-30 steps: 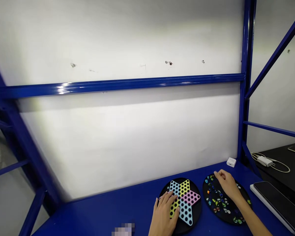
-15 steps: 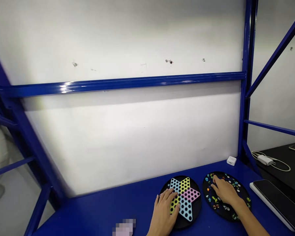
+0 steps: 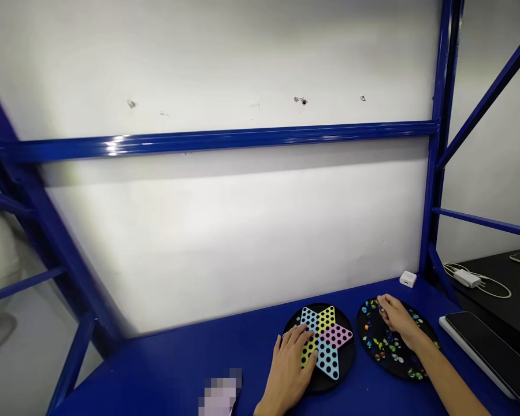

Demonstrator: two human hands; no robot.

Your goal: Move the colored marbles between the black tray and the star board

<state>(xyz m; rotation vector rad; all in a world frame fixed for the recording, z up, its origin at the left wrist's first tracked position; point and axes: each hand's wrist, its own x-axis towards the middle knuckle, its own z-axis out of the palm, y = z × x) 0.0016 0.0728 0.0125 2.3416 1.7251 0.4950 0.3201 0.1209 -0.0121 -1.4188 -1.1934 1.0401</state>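
Note:
A Chinese checkers board (image 3: 328, 359) with a star of blue, yellow and pink points full of dark holes lies on the blue tabletop. My left hand (image 3: 288, 364) rests flat over the board's left side, fingers spread, hiding part of the star. To the right is a round black tray (image 3: 375, 323) scattered with small coloured glass marbles (image 3: 390, 346). Over its far part, my right hand (image 3: 398, 320) has its fingers pinched together, with a small glassy marble showing at them. Its colour is hard to make out.
A white charger block (image 3: 408, 279) stands at the table's back right. A dark phone (image 3: 487, 346) lies on a white box at the right edge. A blurred-out pale object (image 3: 219, 397) lies at the front. Blue frame bars (image 3: 225, 138) cross the white wall.
My right hand's fingers have closed from a reaching pose into a pinch, and the hand has lifted slightly. My left hand stays on the board. The view has shifted a little.

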